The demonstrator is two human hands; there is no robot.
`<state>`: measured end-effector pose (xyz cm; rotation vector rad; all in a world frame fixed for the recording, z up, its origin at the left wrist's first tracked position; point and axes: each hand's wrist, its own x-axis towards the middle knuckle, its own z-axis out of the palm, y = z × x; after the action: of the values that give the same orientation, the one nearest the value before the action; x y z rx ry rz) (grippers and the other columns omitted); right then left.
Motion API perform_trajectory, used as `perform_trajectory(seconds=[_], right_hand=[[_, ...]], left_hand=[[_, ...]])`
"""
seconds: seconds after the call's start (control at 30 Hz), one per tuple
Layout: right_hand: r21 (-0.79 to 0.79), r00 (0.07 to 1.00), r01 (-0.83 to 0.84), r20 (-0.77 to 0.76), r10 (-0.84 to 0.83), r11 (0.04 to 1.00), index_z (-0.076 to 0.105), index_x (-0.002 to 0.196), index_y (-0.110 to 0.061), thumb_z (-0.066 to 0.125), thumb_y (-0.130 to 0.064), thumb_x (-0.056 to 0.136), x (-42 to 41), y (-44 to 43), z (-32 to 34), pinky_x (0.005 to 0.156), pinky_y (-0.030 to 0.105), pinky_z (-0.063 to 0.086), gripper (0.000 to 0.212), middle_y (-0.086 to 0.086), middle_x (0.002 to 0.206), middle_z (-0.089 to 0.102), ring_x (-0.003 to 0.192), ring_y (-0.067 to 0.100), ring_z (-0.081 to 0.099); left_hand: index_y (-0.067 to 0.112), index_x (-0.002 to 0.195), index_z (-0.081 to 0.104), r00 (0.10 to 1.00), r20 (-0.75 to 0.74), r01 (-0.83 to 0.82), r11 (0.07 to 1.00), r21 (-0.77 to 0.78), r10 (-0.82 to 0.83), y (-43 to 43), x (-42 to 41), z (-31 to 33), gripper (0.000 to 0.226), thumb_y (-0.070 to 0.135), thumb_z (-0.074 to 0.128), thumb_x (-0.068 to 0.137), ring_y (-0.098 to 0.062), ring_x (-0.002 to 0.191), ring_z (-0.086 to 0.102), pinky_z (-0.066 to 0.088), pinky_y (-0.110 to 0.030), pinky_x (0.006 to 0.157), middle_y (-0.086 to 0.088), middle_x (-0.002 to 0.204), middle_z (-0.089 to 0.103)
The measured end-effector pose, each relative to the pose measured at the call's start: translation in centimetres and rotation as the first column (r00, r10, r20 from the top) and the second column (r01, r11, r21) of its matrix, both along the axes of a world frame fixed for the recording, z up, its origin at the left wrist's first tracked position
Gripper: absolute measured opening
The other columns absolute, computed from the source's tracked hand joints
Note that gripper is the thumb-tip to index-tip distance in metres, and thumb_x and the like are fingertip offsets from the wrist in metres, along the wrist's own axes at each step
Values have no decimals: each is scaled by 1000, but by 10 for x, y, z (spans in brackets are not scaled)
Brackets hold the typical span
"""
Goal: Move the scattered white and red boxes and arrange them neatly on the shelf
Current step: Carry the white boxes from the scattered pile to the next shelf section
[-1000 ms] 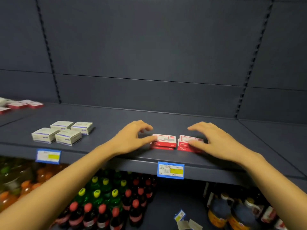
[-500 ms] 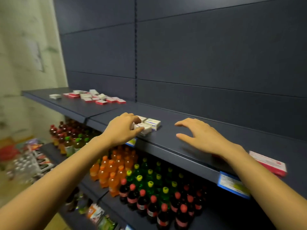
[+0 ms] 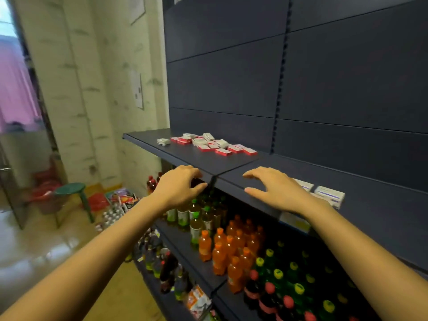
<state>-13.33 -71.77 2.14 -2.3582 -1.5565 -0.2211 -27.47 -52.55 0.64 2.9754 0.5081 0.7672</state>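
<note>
Both sets of fingers are spread and bare. The left hand (image 3: 179,185) curls loosely at the front lip of the dark grey metal shelf (image 3: 370,205), gripping nothing. The right hand (image 3: 275,189) hovers palm-down just over the same shelf, fingers (image 3: 251,174) splayed and empty.

Just beyond the right wrist, partly hidden by it, sits a tidy cluster of white cardboard boxes with purple stripes (image 3: 328,195), squared up near the front edge; that part of the job looks done.

Farther out, on the adjoining shelf section to the left, lies the loose heap of flat red-and-white boxes mixed with small white ones (image 3: 208,143), tilted at all angles, some overlapping. These remain well apart from both hands and unsorted.

I judge the task to be partway along, with most of the work left: the scattered heap has yet to be gathered and lined up. The hands appear aimed towards it.
</note>
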Motion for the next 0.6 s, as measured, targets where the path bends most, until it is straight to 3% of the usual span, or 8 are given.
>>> perform_trajectory(seconds=[0.23,0.47,0.6], right_hand=[[21,999,40,-4,-40,999,43,134,-27,48,-40,92,-5,113,-5,101,42,42,44,-5,140,46,128,16,41],[-24,996,87,-17,-87,996,44,133,-24,49,-40,92,12,195,-9,100,41,43,45,-2,138,48,125,17,45],[-44,991,132,-22,-133,990,45,133,-23,52,-39,91,36,232,-14,98,39,43,45,-1,138,48,125,18,46]], left_hand=[[18,117,57,1000,-13,21,999,33,-21,103,-7,-1,38,42,49,89,-19,111,54,44,-29,81,-3,120,61],[16,116,56,997,-12,82,996,-16,-83,176,14,-6,38,42,48,90,-17,110,53,42,-26,81,-4,119,61],[16,118,56,993,-2,114,991,-71,-114,212,42,-15,40,43,47,90,-16,112,52,45,-31,87,-3,122,59]])
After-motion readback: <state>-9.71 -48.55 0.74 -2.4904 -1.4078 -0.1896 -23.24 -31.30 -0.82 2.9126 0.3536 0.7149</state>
